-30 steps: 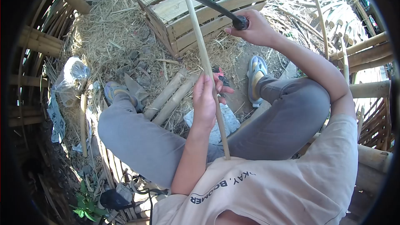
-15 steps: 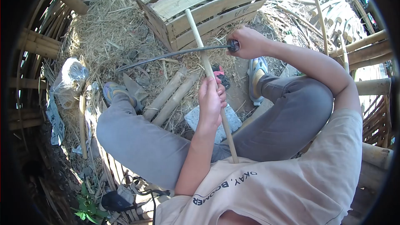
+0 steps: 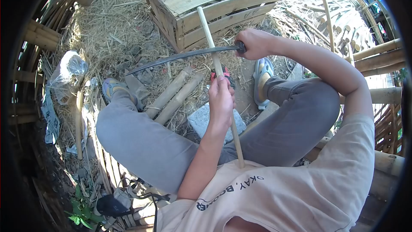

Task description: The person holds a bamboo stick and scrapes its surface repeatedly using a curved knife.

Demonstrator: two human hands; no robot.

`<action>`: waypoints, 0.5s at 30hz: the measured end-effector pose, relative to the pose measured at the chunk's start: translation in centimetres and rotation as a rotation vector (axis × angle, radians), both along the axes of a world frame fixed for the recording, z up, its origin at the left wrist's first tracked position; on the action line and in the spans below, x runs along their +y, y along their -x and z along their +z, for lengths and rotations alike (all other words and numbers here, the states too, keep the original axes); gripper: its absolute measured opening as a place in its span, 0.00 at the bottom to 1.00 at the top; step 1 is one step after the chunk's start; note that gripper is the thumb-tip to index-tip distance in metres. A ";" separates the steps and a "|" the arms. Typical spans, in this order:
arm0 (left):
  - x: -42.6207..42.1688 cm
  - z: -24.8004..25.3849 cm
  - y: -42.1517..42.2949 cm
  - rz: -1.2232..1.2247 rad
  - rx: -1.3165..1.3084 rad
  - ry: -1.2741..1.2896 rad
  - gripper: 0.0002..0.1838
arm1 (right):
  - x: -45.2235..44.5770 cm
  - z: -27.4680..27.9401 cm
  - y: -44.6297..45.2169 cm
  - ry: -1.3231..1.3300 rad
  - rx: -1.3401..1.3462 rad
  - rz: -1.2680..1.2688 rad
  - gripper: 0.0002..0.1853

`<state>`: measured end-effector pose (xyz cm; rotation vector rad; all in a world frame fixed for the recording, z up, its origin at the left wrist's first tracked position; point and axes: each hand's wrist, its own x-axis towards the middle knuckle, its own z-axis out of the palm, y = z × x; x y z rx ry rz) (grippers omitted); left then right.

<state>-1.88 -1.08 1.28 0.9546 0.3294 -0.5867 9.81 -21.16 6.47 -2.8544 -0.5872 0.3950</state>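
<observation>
My left hand [image 3: 222, 103] is closed around a pale, slender bamboo stick [image 3: 207, 32]. The stick slants up and away from me, its near end against my shirt at the belly. My right hand [image 3: 256, 44] grips the dark handle of a long, curved machete [image 3: 171, 57]. Its blade lies across the stick above my left hand, touching or very close to it, with the tip pointing left. Under my left hand, on the ground, is a whitish block [image 3: 198, 122], partly hidden by my forearm. A small red and black item [image 3: 213, 73] shows behind the left hand.
A slatted wooden crate [image 3: 206, 0] stands on the ground ahead. Two bamboo pieces [image 3: 168, 94] lie between my feet, amid straw [image 3: 109, 34]. A clear plastic bag [image 3: 71, 71] is at the left. Cut bamboo [image 3: 343, 34] lies at the far right, beyond bamboo rails [image 3: 380, 62].
The view has shifted slightly, so the crate sits a little further right. Both hands keep their grips, and the machete still crosses the stick at nearly the same place.
</observation>
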 end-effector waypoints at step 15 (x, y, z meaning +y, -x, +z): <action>-0.4 -0.3 0.2 0.011 -0.023 -0.089 0.17 | 2.0 0.0 -0.3 0.147 -0.037 -0.038 0.12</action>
